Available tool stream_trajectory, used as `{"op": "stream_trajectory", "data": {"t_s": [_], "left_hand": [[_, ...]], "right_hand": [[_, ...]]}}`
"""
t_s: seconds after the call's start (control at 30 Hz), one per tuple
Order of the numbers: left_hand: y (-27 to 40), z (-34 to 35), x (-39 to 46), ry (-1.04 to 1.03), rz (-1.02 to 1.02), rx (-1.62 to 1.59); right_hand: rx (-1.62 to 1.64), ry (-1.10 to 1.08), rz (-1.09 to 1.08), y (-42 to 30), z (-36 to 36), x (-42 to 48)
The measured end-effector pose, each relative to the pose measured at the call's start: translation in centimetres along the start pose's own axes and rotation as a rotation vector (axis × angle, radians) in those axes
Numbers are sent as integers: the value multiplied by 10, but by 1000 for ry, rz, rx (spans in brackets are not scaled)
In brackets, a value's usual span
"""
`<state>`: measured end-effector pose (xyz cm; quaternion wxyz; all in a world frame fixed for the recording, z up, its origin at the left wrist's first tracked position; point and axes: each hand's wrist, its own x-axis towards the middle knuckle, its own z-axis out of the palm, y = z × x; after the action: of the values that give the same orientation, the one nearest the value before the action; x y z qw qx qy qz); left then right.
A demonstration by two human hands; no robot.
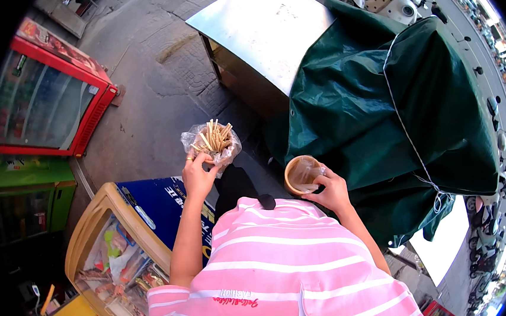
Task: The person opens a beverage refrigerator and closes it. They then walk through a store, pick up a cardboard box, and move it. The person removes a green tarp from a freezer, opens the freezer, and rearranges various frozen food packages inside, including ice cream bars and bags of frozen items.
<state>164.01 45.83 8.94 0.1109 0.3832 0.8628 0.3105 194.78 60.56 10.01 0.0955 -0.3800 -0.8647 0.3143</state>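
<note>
My left hand (200,174) pinches the rim of a round container wrapped in a clear plastic bag (233,149). A bundle of thin wooden sticks (214,136) stands up in that container, their ends fanning out above the rim. In my right hand (332,189) is a brown cup-like container (288,177), gripped at its right rim. Crumpled clear plastic (305,171) shows inside its mouth; whatever lies beneath is hard to make out. Both containers are held apart in front of my body, the right one beside a dark green tarpaulin (342,106).
Beyond my hands stands a metal-topped table (265,28), partly under the tarpaulin, which a white cord (398,111) ties down. A glass-topped chest freezer (151,219) is close on my left. Farther left are a red display fridge (89,113) and a green one (61,191). Scooters (383,0) line the road.
</note>
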Motion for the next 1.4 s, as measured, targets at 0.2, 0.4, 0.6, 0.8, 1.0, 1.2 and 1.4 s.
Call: {"op": "stream_trajectory", "data": {"t_s": [0.2,0.4,0.6,0.8,1.0,1.2,1.4], "left_hand": [[-54,14,186,-507,635,208],[-53,29,262,-726,853,285],[-45,76,309,-908,991,496],[-45,144,346,-1171,1058,654],[-92,229,387,-1214,1027,657],[-143,314,426,-1114,856,446],[-184,429,474,-986,1061,96]], "right_hand": [[9,419,492,-40,58,24],[93,608,781,-100,79,42],[159,566,733,-99,135,67],[251,530,936,-103,190,122],[359,641,1033,-47,265,231],[411,922,1147,97,316,344],[-293,1502,1260,199,326,369]]}}
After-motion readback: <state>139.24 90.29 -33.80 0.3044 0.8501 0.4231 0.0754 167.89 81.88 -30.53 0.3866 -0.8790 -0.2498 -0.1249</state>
